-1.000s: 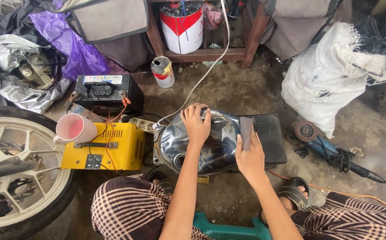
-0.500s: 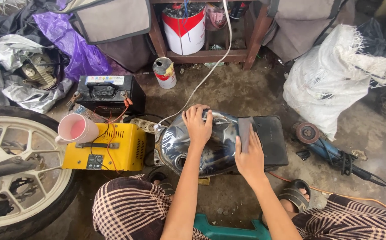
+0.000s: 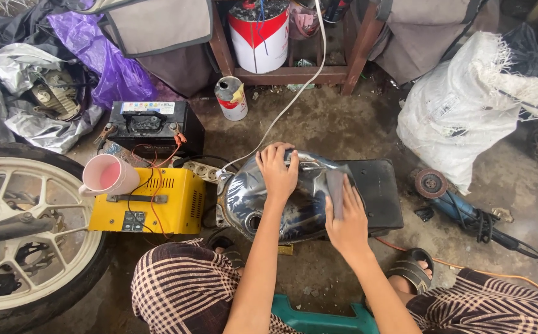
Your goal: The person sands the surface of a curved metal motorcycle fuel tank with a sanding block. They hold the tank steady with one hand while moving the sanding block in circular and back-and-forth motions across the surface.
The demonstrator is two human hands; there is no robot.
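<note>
A shiny dark motorcycle fuel tank [image 3: 256, 207] lies on the floor on a black pad [image 3: 377, 192] in front of me. My left hand [image 3: 277, 171] rests flat on the tank's top, fingers spread. My right hand [image 3: 345, 216] presses a grey strip of sandpaper [image 3: 335, 188] against the tank's right end. I sit on a low green stool [image 3: 318, 318] with my knees either side.
A yellow charger box [image 3: 157, 201] with a pink cup [image 3: 109, 175] on it stands left of the tank, a black battery [image 3: 154, 124] behind it. A motorcycle wheel [image 3: 27, 235] sits far left, an angle grinder [image 3: 460, 210] and a white sack [image 3: 467, 105] at right, paint cans [image 3: 259, 37] behind.
My right hand with the sandpaper has shifted slightly along the tank's right end. The left hand stays in place on top.
</note>
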